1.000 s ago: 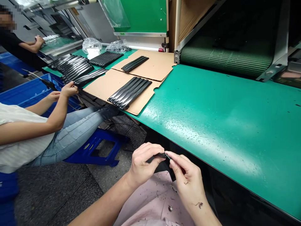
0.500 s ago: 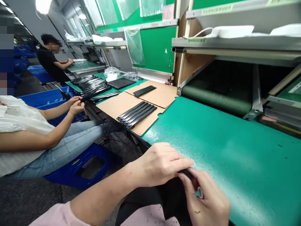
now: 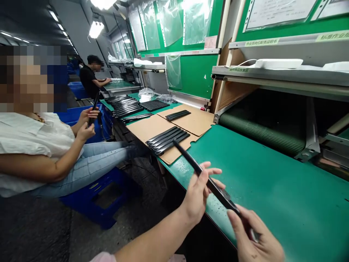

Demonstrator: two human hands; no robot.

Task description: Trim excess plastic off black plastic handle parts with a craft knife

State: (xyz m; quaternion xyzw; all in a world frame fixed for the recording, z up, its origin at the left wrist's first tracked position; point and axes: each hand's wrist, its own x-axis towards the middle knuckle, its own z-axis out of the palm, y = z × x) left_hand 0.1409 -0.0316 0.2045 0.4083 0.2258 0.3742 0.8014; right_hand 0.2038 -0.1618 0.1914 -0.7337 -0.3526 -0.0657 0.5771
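Here the left hand (image 3: pixel 197 193) pinches a long black strip (image 3: pixel 203 174) near its middle, thumb beneath and fingers spread over the top, while the right hand (image 3: pixel 257 238) grips the strip's near end at the bottom edge of the view. The strip slants up and away from the person, raised above the near edge of the green desk (image 3: pixel 272 182) (its far tip points toward the cardboard). Just beyond that tip, a cardboard sheet (image 3: pixel 147 127) carries a row of black strips (image 3: pixel 167 140) lying side by side, and a second cardboard sheet (image 3: pixel 196 122) behind it holds a smaller bundle (image 3: pixel 178 115). To the left sits a co-worker (image 3: pixel 40 145) whose hand (image 3: pixel 91 114) lifts another dark strip.
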